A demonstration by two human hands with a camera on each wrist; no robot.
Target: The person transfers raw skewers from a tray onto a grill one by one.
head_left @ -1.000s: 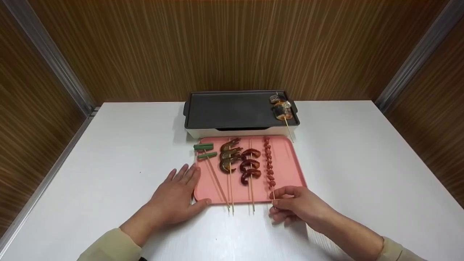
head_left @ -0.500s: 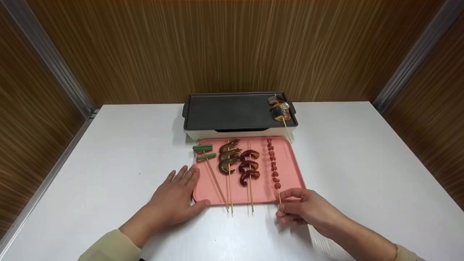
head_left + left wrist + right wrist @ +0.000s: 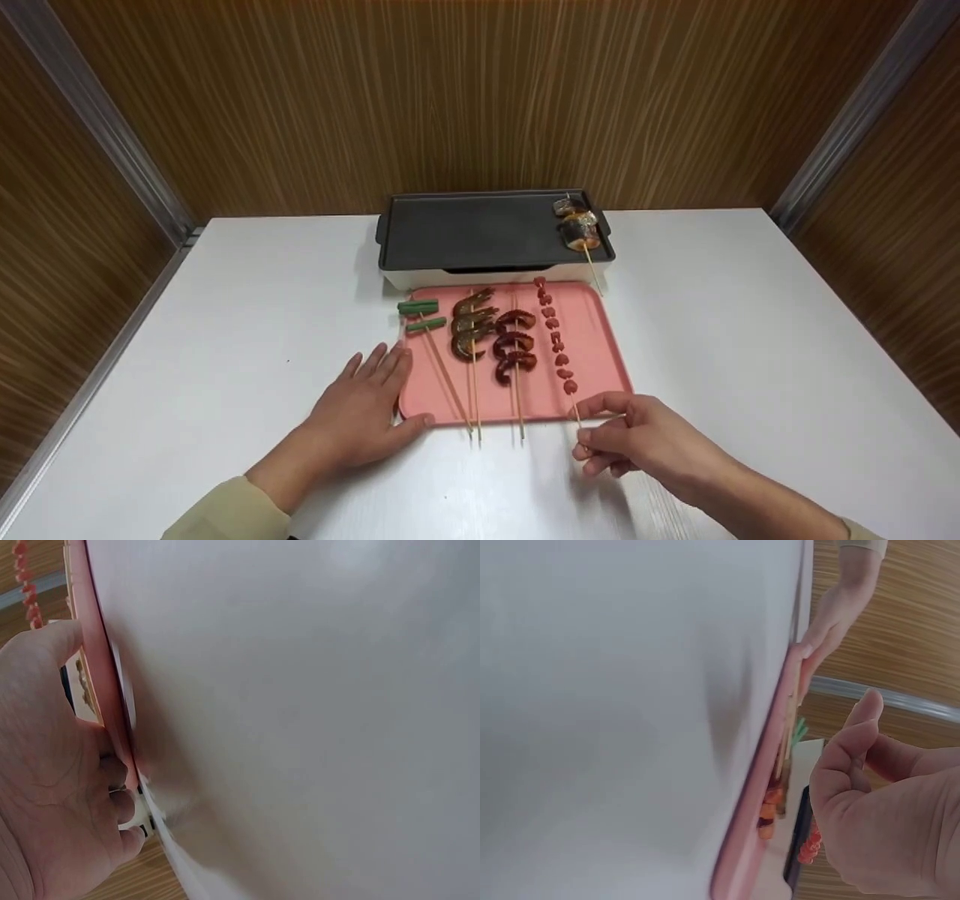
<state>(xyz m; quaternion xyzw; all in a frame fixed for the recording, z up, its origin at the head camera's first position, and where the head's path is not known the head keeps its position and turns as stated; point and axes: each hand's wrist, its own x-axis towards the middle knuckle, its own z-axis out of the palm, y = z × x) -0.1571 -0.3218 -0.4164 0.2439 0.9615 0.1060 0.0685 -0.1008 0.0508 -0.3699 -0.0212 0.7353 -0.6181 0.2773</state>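
My right hand [image 3: 645, 435] pinches the bare stick end of a skewer of small red pieces [image 3: 556, 337] between thumb and fingers. That skewer slants over the right part of the pink tray [image 3: 596, 352]; in the left wrist view the red pieces [image 3: 28, 589] show apart from the tray. My left hand [image 3: 360, 409] lies with straight fingers along the tray's left side, its thumb at the front left corner. On the tray lie a skewer of green pieces [image 3: 426, 324], a shrimp skewer [image 3: 471, 324] and a skewer of dark red octopus tentacles [image 3: 516, 343].
Directly behind the tray stands a griddle with a black plate [image 3: 472, 232] and a pale base. A skewer of fish chunks [image 3: 580, 229] lies at its right end, the stick jutting over the front edge. Wood-patterned walls [image 3: 480, 97] enclose the white table [image 3: 750, 337].
My right hand has shifted slightly right and toward me with the red skewer. The skewer's far end swung right, then left, and now leans left. My left hand has stayed put.
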